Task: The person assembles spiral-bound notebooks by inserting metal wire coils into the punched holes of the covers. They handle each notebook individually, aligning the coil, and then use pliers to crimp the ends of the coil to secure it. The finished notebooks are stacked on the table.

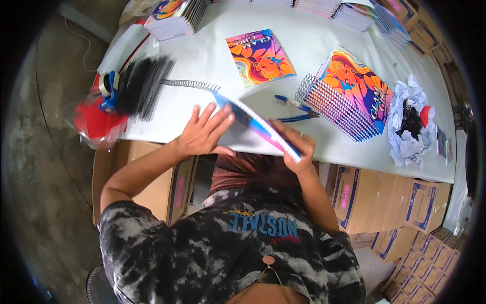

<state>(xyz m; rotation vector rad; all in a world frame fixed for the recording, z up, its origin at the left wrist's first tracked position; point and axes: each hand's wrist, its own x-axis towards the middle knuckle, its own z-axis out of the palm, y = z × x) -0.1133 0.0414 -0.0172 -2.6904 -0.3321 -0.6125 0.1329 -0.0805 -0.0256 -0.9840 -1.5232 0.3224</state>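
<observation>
Above a white table, your right hand grips a notebook, long axis slanting far-left beside your splayed left hand.

The held notebook is between coils, left, and pliers, right — these perhaps touching stacked notebooks.

The notebook, held in the right hand, is tilted up on its side above the table, its narrow white edge turned upward and a blue and pink cover showing, slightly blurred. It slants, one end over the table's surface, the other about level with the table's near edge. A thin, dark spiral coil trails from the former end toward the table's left side, stretched out and gently curved; how far it is threaded cannot be told.
</observation>
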